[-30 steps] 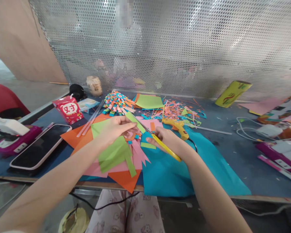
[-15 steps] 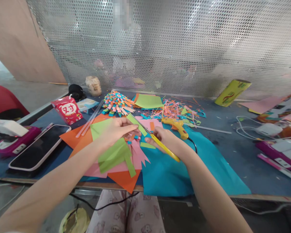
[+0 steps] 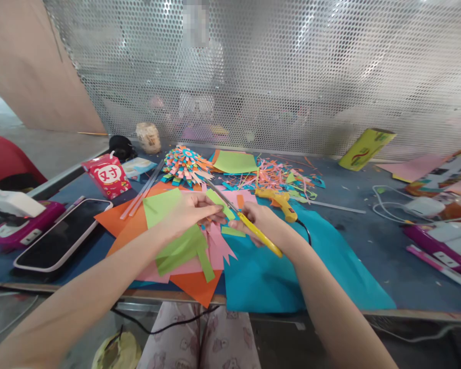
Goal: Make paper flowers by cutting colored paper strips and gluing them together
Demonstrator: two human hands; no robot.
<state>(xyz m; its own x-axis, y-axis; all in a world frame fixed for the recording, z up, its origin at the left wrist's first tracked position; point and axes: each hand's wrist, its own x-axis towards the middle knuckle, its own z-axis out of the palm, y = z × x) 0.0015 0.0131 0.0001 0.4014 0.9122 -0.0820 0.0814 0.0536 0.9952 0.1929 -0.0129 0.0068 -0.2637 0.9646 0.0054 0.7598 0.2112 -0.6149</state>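
Pinches a green paper strip [image 3: 214, 198] between thumb and fingers of the left hand [image 3: 192, 210], above the middle of the worktop [image 3: 353, 236]. Clamps the right hand [image 3: 259, 220] round the yellow handles of the scissors [image 3: 259, 234], with the blades pointing up and leftward along the strip's right-hand side. Cannot tell the blades as parted or closed at this angle. Has the two hands near each other but apart.

Stretches the left forearm across green sheets [image 3: 180, 251], lying loosely over pink sheets [image 3: 219, 250] and orange sheets [image 3: 200, 287]. Holds the scissors partly over a large blue sheet [image 3: 269, 287], with a short green piece [image 3: 233, 232] lying just below the right thumb. Has a yellow glue gun [image 3: 278, 199] resting just beyond the right hand.

Faces a ball of many-coloured paper petals [image 3: 186, 161] beyond the left hand, with a stack topped by a green sheet [image 3: 236, 161] just beside it and a heap of paper shreds [image 3: 276, 171] farther right. Has two clear glue sticks [image 3: 142, 189], a red packet [image 3: 106, 176] and a phone [image 3: 63, 233] to the left, plus a tilted yellow tube [image 3: 367, 148] at the back right.
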